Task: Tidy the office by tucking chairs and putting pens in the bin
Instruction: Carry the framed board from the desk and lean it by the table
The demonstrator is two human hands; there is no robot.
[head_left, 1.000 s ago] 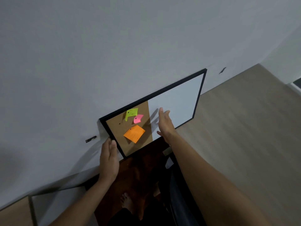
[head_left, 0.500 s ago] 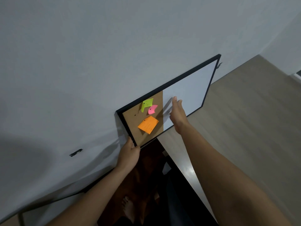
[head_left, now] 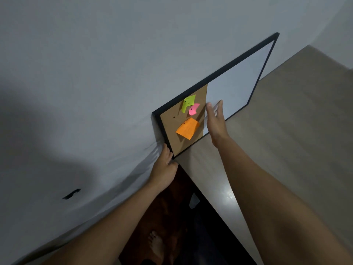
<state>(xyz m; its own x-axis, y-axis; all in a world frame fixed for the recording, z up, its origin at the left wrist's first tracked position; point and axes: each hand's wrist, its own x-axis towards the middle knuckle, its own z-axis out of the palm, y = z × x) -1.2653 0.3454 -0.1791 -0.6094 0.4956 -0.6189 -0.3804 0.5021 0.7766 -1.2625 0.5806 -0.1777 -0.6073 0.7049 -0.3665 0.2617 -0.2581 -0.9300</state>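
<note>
A black-framed board (head_left: 236, 87), half cork and half whiteboard, leans against the grey wall above a desk. Green (head_left: 188, 102), pink (head_left: 193, 109) and orange (head_left: 188, 128) sticky notes are pinned to the cork half. My left hand (head_left: 165, 166) grips the board's lower left corner. My right hand (head_left: 215, 121) lies flat, fingers together, against the board's face near the cork and whiteboard seam. No chair, pen or bin is in view.
A light wooden desk top (head_left: 286, 140) runs along the wall to the right. Below its dark front edge is a reddish-brown floor with my bare foot (head_left: 155, 243). A small black mark (head_left: 71, 194) sits on the wall at the left.
The board has moved up and to the right along the wall. My left hand has closed on its lower left corner and my right hand has stayed flat on its face.
</note>
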